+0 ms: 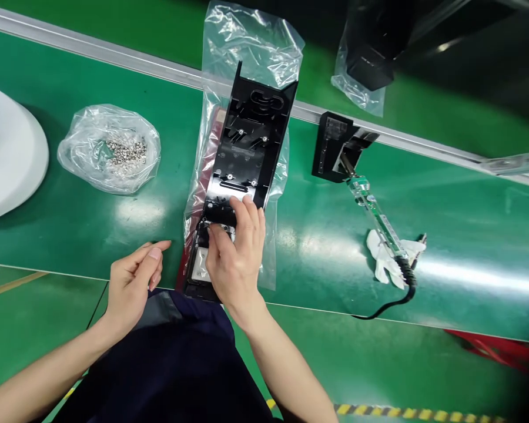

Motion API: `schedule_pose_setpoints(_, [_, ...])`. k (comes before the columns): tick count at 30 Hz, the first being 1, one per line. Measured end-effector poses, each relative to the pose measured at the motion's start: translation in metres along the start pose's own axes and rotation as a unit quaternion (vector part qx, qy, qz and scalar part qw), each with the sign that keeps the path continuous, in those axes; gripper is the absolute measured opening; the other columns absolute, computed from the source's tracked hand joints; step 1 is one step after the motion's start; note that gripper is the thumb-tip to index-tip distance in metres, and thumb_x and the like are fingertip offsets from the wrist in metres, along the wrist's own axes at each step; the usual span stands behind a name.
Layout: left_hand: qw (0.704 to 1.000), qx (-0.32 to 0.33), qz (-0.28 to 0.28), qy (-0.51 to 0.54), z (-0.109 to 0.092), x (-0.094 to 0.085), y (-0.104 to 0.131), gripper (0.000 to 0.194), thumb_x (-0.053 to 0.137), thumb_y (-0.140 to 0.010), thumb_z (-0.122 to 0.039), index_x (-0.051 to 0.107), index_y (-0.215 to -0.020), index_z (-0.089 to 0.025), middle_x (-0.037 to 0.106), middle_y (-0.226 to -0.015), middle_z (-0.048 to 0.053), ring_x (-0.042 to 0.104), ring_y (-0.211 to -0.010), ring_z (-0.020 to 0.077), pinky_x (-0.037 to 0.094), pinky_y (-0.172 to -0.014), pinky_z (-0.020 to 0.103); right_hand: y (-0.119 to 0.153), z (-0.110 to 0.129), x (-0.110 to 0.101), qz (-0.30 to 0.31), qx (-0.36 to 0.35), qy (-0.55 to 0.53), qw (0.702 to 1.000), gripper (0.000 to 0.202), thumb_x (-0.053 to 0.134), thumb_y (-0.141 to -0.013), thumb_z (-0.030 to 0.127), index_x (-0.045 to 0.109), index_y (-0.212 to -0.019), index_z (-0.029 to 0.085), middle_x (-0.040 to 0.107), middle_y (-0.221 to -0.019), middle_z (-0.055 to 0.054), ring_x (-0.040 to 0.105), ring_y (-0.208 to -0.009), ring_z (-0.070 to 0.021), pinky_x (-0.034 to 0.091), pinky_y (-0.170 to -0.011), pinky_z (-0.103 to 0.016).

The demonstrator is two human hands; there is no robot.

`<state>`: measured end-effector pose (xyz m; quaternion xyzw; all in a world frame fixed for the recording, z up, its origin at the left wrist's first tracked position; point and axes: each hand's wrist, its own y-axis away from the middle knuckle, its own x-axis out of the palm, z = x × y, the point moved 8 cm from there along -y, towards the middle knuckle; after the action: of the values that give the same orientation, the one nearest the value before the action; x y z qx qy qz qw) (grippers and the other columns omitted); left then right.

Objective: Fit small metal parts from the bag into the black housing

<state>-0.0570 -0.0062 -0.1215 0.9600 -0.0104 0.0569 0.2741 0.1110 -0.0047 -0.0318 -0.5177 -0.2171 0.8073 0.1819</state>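
A long black plastic housing (242,158) lies in front of me on a clear plastic bag (251,41), with small metal inserts showing on its inner face. My right hand (238,252) is over the near part of the housing. Its thumb and fingers are bent down onto it, and whatever the tips hold is hidden. To the left of the housing my left hand (136,276) hovers by the table edge, thumb pressed to curled fingers; anything inside is too small to make out. A bag of small metal inserts (127,154) sits open further left.
A soldering iron (379,220) rests tip-first in a black stand (332,147) on the right, its handle above a white cloth (385,264). At far left is a round white object (11,153). A metal rail (114,50) runs behind; a bagged black part (370,64) lies beyond it.
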Motion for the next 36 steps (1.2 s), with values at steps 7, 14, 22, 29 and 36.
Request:
schedule_pose_setpoints(7, [0.998,0.037,0.043,-0.008,0.002,-0.002,-0.004,0.026,0.063,-0.087,-0.04,0.073,-0.104,-0.024,0.043,-0.06,-0.001,0.042,-0.056,0.0059,0.034,-0.048,0.02,-0.006,-0.002,0.022,0.039,-0.003,0.048,0.998,0.031,0.038,-0.097,0.003,0.062,-0.077,0.002,0.039,-0.133,-0.018,0.031,-0.132,-0.0333,0.03,-0.112,-0.054])
schedule_pose_setpoints(14, [0.995,0.067,0.064,-0.034,-0.004,0.002,-0.004,0.023,0.059,-0.09,-0.036,0.073,-0.103,-0.025,0.043,-0.06,0.0,0.043,-0.055,0.0061,0.036,-0.048,0.02,-0.007,-0.004,0.022,0.062,-0.016,0.043,0.997,0.031,0.037,-0.096,0.002,0.062,-0.076,0.003,0.041,-0.132,-0.017,0.032,-0.131,-0.0333,0.032,-0.11,-0.053])
schedule_pose_setpoints(22, [0.987,0.141,0.046,-0.056,-0.011,-0.007,-0.006,0.024,0.058,-0.09,-0.028,0.071,-0.11,-0.025,0.046,-0.062,0.0,0.045,-0.056,0.0068,0.036,-0.048,0.021,0.007,-0.007,-0.028,0.006,0.015,0.004,1.0,0.014,0.05,-0.093,0.0,0.061,-0.085,0.004,0.045,-0.126,-0.018,0.036,-0.128,-0.0341,0.03,-0.107,-0.06])
schedule_pose_setpoints(29, [0.915,0.335,0.03,-0.222,-0.052,0.002,0.001,0.026,0.054,-0.089,-0.014,0.069,-0.11,-0.02,0.05,-0.064,-0.001,0.049,-0.055,0.006,0.039,-0.052,0.02,0.016,-0.015,-0.031,0.033,0.019,0.023,0.999,0.021,0.043,-0.096,0.004,0.064,-0.092,0.007,0.041,-0.131,-0.017,0.031,-0.132,-0.0336,0.029,-0.107,-0.06])
schedule_pose_setpoints(36, [0.863,0.408,0.053,-0.293,-0.048,0.02,0.001,0.027,0.053,-0.087,-0.006,0.067,-0.108,-0.013,0.057,-0.075,0.002,0.053,-0.065,0.007,0.04,-0.052,0.017,0.004,-0.008,0.01,0.142,-0.029,0.064,0.987,0.029,0.046,-0.087,0.004,0.07,-0.103,0.01,0.028,-0.143,-0.013,0.016,-0.139,-0.0302,0.017,-0.118,-0.051])
